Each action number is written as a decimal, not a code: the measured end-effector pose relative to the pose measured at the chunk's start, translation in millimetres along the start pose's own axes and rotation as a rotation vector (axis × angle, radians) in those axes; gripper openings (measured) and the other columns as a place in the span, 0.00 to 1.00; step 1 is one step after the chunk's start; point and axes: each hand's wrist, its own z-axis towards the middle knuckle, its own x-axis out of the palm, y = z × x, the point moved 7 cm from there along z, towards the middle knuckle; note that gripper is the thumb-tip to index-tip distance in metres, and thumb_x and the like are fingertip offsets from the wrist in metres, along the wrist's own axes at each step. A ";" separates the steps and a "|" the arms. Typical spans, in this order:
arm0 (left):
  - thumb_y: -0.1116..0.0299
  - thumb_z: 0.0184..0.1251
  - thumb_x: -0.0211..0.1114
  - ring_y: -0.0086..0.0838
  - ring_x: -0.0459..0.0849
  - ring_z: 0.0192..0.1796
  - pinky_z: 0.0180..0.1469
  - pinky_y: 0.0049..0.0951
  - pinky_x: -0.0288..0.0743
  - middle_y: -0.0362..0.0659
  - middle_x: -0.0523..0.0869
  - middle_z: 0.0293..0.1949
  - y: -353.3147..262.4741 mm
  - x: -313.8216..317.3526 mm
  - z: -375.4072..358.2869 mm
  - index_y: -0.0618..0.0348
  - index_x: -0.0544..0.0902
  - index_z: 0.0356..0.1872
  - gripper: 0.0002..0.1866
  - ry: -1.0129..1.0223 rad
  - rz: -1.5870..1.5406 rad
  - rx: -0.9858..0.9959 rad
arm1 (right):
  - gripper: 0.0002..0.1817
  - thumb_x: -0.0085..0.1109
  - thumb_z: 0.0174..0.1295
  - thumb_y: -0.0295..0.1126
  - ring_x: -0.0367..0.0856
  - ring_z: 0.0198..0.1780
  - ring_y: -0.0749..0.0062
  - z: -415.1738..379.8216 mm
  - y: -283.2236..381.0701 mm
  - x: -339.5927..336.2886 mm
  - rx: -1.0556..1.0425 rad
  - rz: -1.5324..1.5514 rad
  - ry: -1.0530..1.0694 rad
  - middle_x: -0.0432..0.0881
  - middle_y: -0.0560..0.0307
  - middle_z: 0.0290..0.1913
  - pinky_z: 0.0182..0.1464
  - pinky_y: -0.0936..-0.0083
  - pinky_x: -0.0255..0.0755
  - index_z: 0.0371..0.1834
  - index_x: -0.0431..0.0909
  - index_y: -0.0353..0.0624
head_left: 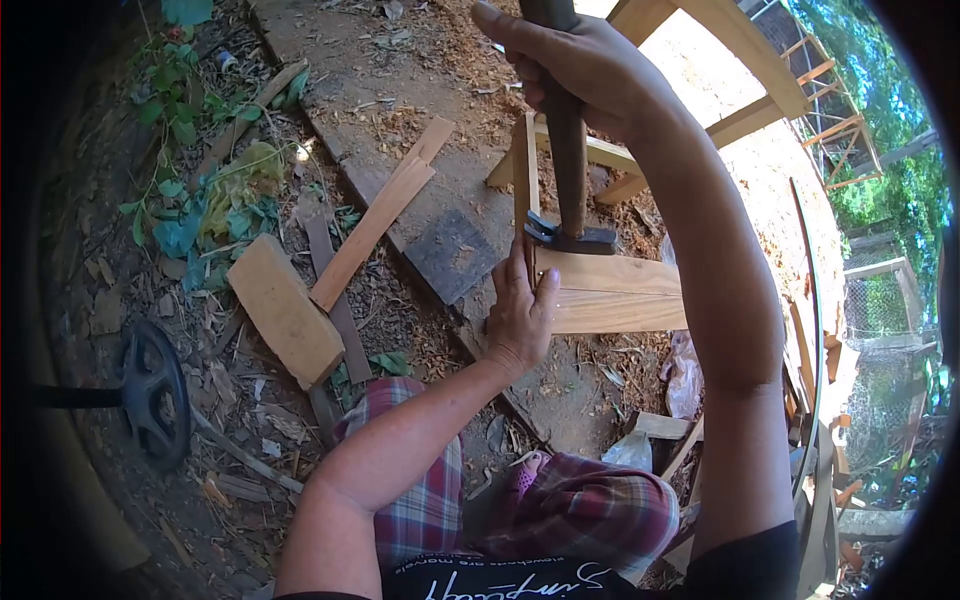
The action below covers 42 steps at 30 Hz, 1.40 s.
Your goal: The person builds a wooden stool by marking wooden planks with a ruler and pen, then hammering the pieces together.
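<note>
My right hand (590, 75) is wrapped round the wooden handle of a claw hammer (568, 165), with the thumb along it. The dark hammer head hangs low over one corner of a wooden panel (620, 310) made of two light boards. My left hand (522, 310) grips that corner, fingers along a narrow wooden strip (526, 175) joined to the panel's edge and thumb over the face. The fingertips lie just beside the hammer's claw. Whether a nail stands under the head is hidden.
Left of the panel lie a dark square slab (448, 255), thin planks (375, 235) and a thick wooden block (287, 310). A black wheel-shaped handle (155, 395) stands at far left. Wooden legs and beams (745, 55) rise at upper right. Sawdust covers the ground; plastic bags (683, 375) lie near my knees.
</note>
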 end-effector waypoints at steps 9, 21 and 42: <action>0.46 0.75 0.48 0.51 0.70 0.64 0.69 0.42 0.62 0.62 0.65 0.62 13.4 3.0 8.9 0.64 0.43 0.77 0.43 0.044 -0.078 0.005 | 0.20 0.60 0.67 0.48 0.66 0.19 0.79 -75.5 12.9 -27.2 -0.088 0.304 -0.079 0.65 0.67 0.17 0.29 0.78 0.67 0.24 0.71 0.46; 0.55 0.77 0.48 0.45 0.61 0.74 0.75 0.35 0.52 0.61 0.62 0.72 -4.3 -4.9 4.3 0.70 0.46 0.76 0.38 0.069 -0.101 0.045 | 0.19 0.62 0.66 0.39 0.58 0.15 0.82 -101.0 16.1 -26.6 -0.149 0.349 -0.316 0.60 0.69 0.14 0.24 0.78 0.60 0.20 0.65 0.49; 0.64 0.57 0.71 0.46 0.61 0.72 0.75 0.38 0.54 0.60 0.57 0.69 -1.2 6.5 -18.3 0.70 0.35 0.76 0.58 0.138 -0.159 0.031 | 0.19 0.65 0.63 0.40 0.61 0.19 0.79 -81.3 -3.6 -46.2 0.060 0.571 -0.585 0.59 0.69 0.16 0.29 0.74 0.64 0.19 0.66 0.52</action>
